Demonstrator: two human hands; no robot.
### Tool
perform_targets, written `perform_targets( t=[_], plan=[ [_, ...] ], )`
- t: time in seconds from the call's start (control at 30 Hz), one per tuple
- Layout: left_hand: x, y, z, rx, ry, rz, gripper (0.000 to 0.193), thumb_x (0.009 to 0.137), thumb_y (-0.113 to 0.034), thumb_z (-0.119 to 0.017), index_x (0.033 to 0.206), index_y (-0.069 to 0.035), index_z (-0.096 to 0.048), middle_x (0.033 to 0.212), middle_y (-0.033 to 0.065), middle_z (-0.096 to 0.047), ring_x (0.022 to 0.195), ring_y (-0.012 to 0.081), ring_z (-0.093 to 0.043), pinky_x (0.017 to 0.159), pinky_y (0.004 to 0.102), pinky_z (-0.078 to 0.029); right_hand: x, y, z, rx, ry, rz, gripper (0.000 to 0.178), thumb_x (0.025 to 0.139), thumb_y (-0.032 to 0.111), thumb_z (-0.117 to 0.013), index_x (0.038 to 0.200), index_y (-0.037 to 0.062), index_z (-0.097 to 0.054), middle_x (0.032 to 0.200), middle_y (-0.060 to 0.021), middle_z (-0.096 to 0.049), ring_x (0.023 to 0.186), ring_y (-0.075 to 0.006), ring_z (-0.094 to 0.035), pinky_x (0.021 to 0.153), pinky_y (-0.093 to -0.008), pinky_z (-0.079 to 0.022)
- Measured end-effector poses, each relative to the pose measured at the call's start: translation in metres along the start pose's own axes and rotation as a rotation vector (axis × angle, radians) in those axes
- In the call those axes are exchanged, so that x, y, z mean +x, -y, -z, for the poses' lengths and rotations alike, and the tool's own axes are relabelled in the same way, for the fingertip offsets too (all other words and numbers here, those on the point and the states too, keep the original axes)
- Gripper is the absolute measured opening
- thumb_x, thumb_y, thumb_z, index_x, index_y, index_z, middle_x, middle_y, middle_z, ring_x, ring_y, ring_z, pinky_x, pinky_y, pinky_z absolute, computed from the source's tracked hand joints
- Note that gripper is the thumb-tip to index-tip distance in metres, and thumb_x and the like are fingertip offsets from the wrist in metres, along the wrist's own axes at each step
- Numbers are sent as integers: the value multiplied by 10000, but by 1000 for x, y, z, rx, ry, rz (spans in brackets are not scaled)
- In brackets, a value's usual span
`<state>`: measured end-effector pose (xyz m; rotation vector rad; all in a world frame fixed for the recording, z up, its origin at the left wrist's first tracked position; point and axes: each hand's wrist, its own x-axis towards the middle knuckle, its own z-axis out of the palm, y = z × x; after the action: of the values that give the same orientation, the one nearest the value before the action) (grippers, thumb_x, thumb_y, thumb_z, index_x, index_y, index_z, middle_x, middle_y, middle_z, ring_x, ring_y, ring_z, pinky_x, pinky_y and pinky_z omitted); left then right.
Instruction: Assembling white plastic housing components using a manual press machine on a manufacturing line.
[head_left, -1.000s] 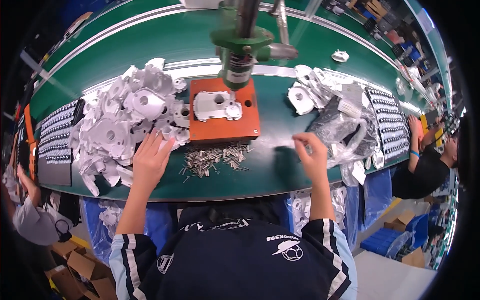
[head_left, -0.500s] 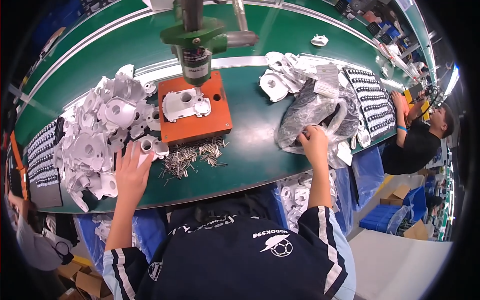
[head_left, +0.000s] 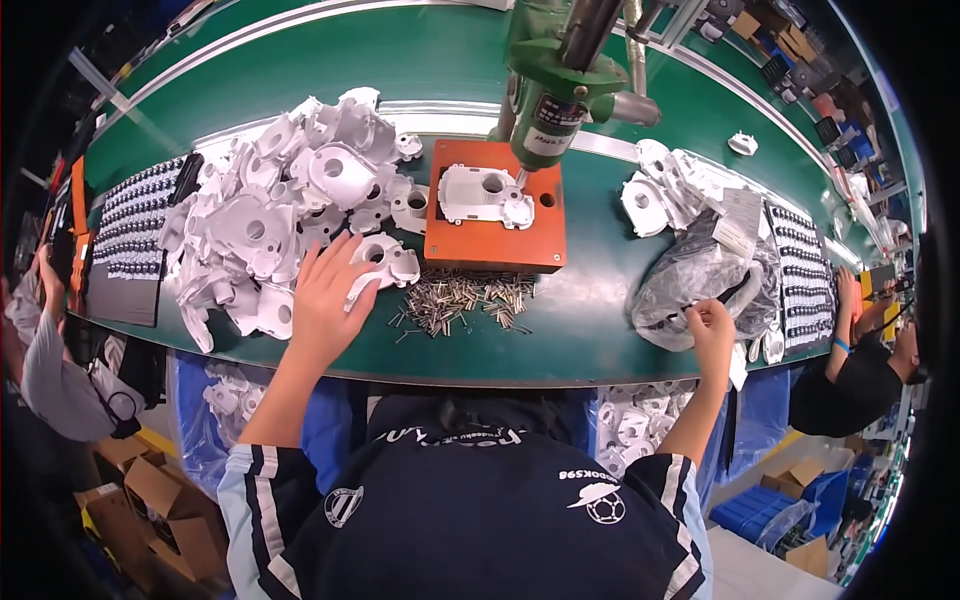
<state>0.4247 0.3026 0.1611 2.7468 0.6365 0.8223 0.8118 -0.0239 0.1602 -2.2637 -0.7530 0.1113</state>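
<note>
My left hand (head_left: 334, 300) lies with fingers stretched and apart beside a white housing part (head_left: 398, 266) with a round hole; its thumb and fingertips reach that part's edge. A large heap of similar white housings (head_left: 250, 230) is just left of it. My right hand (head_left: 712, 335) has its fingers pinched together at the mouth of a clear plastic bag (head_left: 660, 285); what they hold is too small to make out. Between my hands, one white housing (head_left: 470, 192) sits on an orange fixture block (head_left: 490, 250), under the green press head (head_left: 548, 120). Loose metal pins (head_left: 460, 300) lie before the block.
Trays of small black-and-white parts stand at far left (head_left: 135, 225) and far right (head_left: 803, 270). More white housings (head_left: 650, 200) are piled behind the bag. Blue bins (head_left: 190, 400) with white parts sit below the table edge. Co-workers (head_left: 855, 380) are on both sides.
The whole view has swung left, so the bench appears farther right. My right fingers look more tightly curled at the bag. My left fingers are spread wider, slightly back from the housing.
</note>
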Motion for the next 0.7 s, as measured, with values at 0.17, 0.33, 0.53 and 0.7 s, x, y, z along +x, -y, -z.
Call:
perform_targets(
  t=[0.17,0.33,0.53,0.7],
  plan=[
    [47,-54,-15,-171,32,-12,368,802,-240,-647,1100,-41,-568,1254,181,-511,1225,347,-431,1032,491,-302,14,84,-22,171,208,221,102,782,70,-620,805,-5,-554,770,-30,-480,728,-123,-463,663,-249,-370],
    [89,-61,-55,-126,32,-119,583,779,-325,-667,1236,-37,-448,1209,221,-519,1212,368,-430,1054,483,-287,46,153,-93,335,509,389,130,795,93,-623,826,-19,-566,848,-43,-479,808,-141,-476,744,-256,-380],
    [96,-58,-51,-153,67,-35,602,743,-347,-697,1194,-28,-457,1190,232,-531,1173,350,-479,988,425,-398,100,187,-142,359,742,304,185,778,91,-628,913,-32,-599,905,-49,-546,865,-148,-530,787,-262,-409],
    [101,-60,-57,-75,59,-115,625,713,-358,-718,1188,-41,-464,1129,208,-535,1064,351,-526,906,422,-448,112,198,-149,248,802,175,159,762,54,-619,913,3,-615,848,-53,-634,836,-140,-581,793,-263,-450]
  ],
)
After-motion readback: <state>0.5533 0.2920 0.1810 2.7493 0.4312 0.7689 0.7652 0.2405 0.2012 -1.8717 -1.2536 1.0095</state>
